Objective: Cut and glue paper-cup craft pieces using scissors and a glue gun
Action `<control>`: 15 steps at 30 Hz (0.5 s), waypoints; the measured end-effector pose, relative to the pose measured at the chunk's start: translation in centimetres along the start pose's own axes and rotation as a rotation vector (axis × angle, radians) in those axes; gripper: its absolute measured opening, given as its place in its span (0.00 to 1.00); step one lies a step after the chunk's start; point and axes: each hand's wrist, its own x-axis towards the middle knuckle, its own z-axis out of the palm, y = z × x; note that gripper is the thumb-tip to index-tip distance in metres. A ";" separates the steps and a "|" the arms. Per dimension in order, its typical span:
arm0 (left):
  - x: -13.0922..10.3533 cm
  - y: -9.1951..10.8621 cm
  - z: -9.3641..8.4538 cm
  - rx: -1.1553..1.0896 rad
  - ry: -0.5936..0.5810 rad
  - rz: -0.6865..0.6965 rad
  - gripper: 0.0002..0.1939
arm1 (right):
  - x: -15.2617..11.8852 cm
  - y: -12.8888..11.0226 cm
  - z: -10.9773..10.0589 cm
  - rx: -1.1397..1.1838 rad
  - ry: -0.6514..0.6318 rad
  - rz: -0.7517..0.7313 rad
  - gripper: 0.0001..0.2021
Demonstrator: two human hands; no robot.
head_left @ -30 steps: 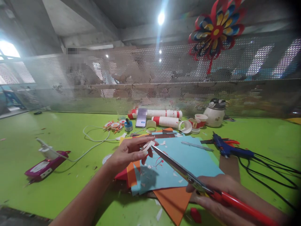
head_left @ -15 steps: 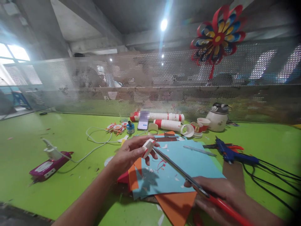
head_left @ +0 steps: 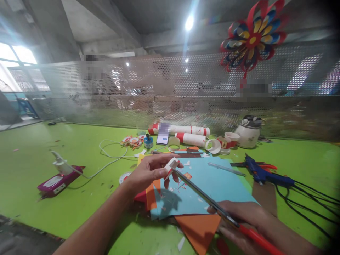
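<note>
A small white piece with red edges (head_left: 171,167) is pinched between the thumb and fingers of my left hand (head_left: 151,170). My right hand (head_left: 244,219) is wrapped round long scissors with red handles (head_left: 204,196). Their blades point up and left, and the tip meets the white piece. Light blue paper sheets (head_left: 212,184) lie under both hands, with orange paper (head_left: 199,230) sticking out below. Small red and white scraps are scattered on the blue sheet, beside a small orange-red piece (head_left: 187,175).
A blue glue gun (head_left: 261,173) with black cables lies at the right. Behind the paper are paper-cup stacks (head_left: 191,139), a phone (head_left: 162,136), a blue bottle (head_left: 148,141) and a white jug (head_left: 248,132). A purple power strip (head_left: 60,181) and cable occupy the left.
The view has shifted slightly. The white piece has turned a little in my left hand, its hollow side showing more. An orange-red piece on the blue paper now shows beside the blades.
</note>
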 end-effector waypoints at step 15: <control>0.0 0.2 -0.2 -0.046 0.054 -0.046 0.20 | 0.5 1.0 -0.2 -0.127 0.158 -0.091 0.11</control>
